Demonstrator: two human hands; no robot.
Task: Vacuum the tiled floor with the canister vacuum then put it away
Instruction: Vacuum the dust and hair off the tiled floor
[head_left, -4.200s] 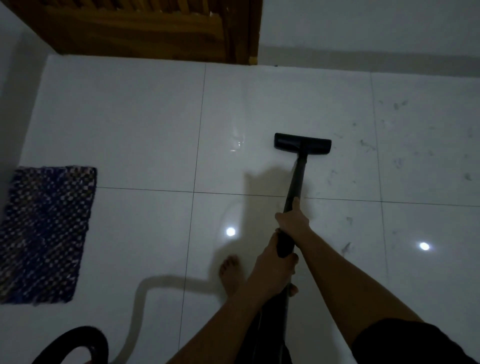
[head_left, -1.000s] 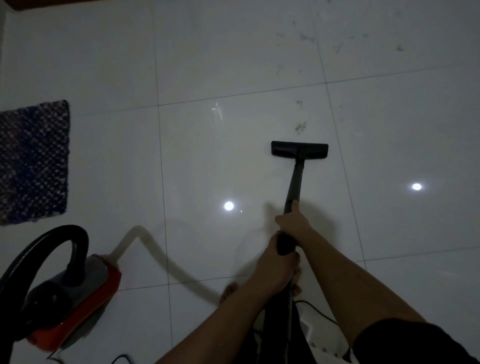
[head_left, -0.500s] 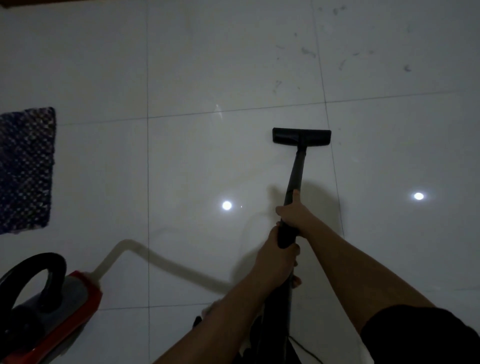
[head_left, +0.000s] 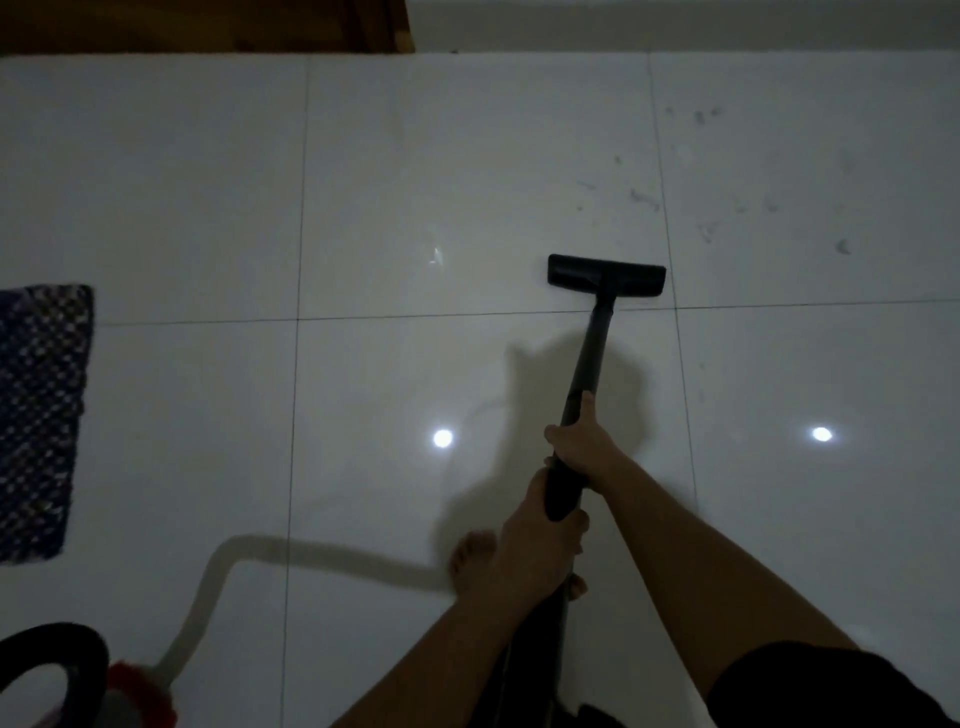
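A black floor nozzle (head_left: 606, 276) lies flat on the white tiled floor (head_left: 182, 182), just past a grout line. Its black wand (head_left: 589, 358) slants back toward me. My right hand (head_left: 584, 441) grips the wand higher up, thumb along the tube. My left hand (head_left: 540, 535) grips the thicker handle section just below it. The red canister vacuum (head_left: 130, 691) with its black carry handle (head_left: 57, 654) sits at the bottom left corner, and a pale hose (head_left: 228, 558) curves from it across the floor toward my bare foot (head_left: 470, 558).
Dark bits of dirt (head_left: 644, 197) are scattered on the tiles beyond and right of the nozzle. A blue woven mat (head_left: 41, 415) lies at the left edge. A brown wooden door (head_left: 208, 23) and a pale wall (head_left: 675, 23) bound the floor at the top.
The nozzle has been pushed forward over the grout line toward the dirt. My view has tilted up, bringing the door into sight and the canister lower in the corner.
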